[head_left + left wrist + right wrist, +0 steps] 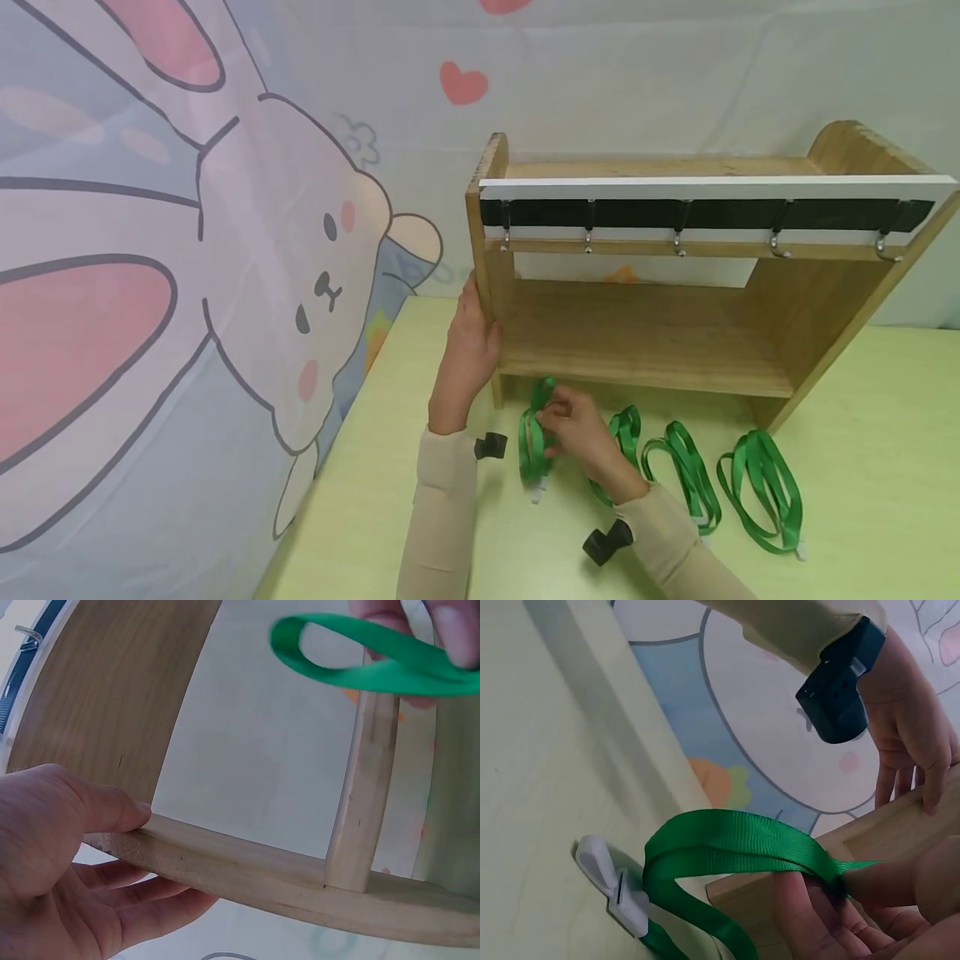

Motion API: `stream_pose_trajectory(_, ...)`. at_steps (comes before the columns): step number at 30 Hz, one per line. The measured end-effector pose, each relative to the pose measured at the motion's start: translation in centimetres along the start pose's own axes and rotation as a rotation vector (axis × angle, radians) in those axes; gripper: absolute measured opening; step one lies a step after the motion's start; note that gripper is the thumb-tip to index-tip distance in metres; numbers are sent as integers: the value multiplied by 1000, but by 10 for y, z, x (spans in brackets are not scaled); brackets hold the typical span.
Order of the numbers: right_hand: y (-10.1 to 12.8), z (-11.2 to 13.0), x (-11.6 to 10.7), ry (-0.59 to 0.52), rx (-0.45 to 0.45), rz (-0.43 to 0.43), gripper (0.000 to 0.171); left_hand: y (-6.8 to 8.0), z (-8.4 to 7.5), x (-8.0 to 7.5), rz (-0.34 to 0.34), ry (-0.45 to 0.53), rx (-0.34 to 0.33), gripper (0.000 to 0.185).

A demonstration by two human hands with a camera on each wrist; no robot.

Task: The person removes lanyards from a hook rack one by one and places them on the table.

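My left hand (472,342) grips the left side panel of a wooden shelf rack (645,333); in the left wrist view its thumb lies on one face of the panel, its fingers on the other. Just below the rack's lower board, my right hand (581,429) pinches a looped green lanyard (727,840) between thumb and fingers. A white plastic clip (630,904) hangs at the lanyard's lower end. Part of its loop pokes out past the right fingers in the left wrist view.
Across the rack's front runs a white rail (750,187) with a black strip and several metal hooks (678,243). More green lanyards (787,500) lie coiled on the pale green table (870,467) to the right. A cartoon rabbit cloth (262,250) hangs behind.
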State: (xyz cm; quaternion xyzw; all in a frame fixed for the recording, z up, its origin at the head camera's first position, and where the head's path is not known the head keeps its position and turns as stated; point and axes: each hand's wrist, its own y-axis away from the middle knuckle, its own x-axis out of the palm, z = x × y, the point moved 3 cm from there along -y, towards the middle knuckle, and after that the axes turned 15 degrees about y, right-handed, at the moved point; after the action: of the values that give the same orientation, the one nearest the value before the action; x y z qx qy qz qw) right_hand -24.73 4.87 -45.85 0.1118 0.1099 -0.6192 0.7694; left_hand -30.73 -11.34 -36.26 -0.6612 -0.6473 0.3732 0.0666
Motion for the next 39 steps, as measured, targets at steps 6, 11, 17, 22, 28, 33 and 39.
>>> stream_pose_trajectory(6,-4,-5,0,3,3,8,20,0,-1,0,6,1,-13,71)
stream_pose_trajectory(11,-7,-10,1,-2,3,31,33,-1,-2,0,0,-15,0,71)
stream_pose_trajectory(17,-12,-17,1,-11,58,29,65,-1,-2,0,-4,-14,1,71)
stream_pose_trajectory(22,-13,-22,1,-9,90,4,65,0,-1,0,-10,-11,7,71)
stream_pose_trajectory(28,-15,-22,3,-13,105,2,59,0,0,0,-8,-3,13,72)
stream_pose_trajectory(33,-17,-23,5,-1,111,-22,55,1,0,0,-6,-6,4,72)
stream_pose_trajectory(39,-20,-24,5,8,101,-44,54,1,0,0,-7,-9,-3,72)
